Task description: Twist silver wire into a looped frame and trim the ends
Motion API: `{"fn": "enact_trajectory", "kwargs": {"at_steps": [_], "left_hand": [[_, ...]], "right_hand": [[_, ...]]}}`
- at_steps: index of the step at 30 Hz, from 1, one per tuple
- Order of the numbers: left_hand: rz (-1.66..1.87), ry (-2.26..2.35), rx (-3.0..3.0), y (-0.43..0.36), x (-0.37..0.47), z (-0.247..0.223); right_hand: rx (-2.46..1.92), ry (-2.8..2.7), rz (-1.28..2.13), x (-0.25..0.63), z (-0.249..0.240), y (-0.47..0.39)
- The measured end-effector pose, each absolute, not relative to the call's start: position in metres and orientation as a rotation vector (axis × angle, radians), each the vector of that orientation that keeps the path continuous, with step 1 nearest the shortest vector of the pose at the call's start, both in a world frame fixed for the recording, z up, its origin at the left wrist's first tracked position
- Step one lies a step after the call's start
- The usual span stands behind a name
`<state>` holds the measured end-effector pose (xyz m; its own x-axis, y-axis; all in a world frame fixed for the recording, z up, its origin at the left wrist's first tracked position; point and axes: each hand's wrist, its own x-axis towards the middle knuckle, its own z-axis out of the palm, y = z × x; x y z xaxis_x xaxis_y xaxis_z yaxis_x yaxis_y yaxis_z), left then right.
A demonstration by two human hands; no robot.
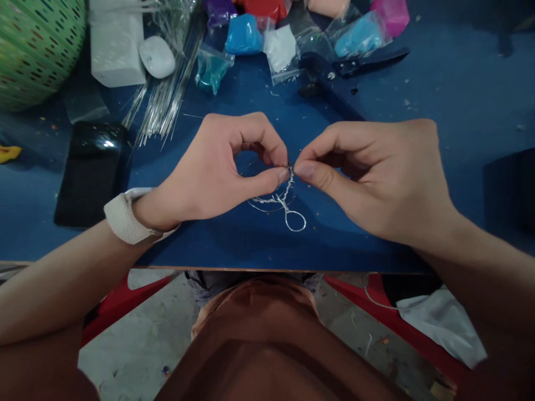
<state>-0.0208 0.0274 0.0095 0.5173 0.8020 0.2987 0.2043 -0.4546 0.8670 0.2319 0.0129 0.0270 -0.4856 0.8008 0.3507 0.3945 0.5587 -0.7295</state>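
A twisted silver wire piece (296,220) with a round loop at its lower end hangs just above the blue table (234,245). My left hand (225,167) pinches its upper part between thumb and forefinger. Close beside those fingertips, my right hand (371,178) has its thumb and forefinger pressed together at the same upper end of the wire. Thin curved strands show below and behind the left fingers, which partly hide them. A pale band circles my left wrist.
Straight wires (161,111), a black phone (91,172) and a green perforated basket (37,50) lie left. Behind are a white box (116,50), bagged coloured clay (244,34) and dark-handled pliers (330,83). The table's front edge (251,269) runs near my body.
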Motion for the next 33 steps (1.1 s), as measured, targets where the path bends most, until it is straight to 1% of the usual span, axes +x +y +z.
{"fn": "enact_trajectory", "kwargs": {"at_steps": [7,13,17,21,23,24,27,29,33], "left_hand": [[1.046,0.893,2.232,0.021,-0.019,0.014],[1.091,0.92,2.622,0.022,-0.023,0.012],[1.263,0.78,2.961,0.028,-0.022,0.002],[1.41,0.851,3.077,0.027,-0.018,-0.003],[1.349,0.911,2.98,0.024,-0.018,0.0],[1.304,0.96,2.876,0.022,-0.018,0.003],[1.232,1.008,2.46,0.018,-0.019,0.01],[1.225,0.945,2.247,0.017,-0.018,0.012],[1.163,0.849,2.054,0.016,-0.018,0.015]], "right_hand": [[-0.981,-1.996,0.977,0.229,0.024,0.015],[-1.072,-1.801,1.344,0.227,0.025,0.018],[-1.067,-1.649,1.535,0.226,0.019,0.02],[-0.928,-1.589,1.635,0.226,0.006,0.026],[-0.877,-1.66,1.541,0.227,0.004,0.027],[-0.869,-1.717,1.423,0.227,0.005,0.026],[-0.919,-1.893,0.918,0.229,0.012,0.019],[-0.975,-1.967,0.688,0.229,0.016,0.013],[-0.966,-2.046,0.459,0.231,0.015,0.009]]}}
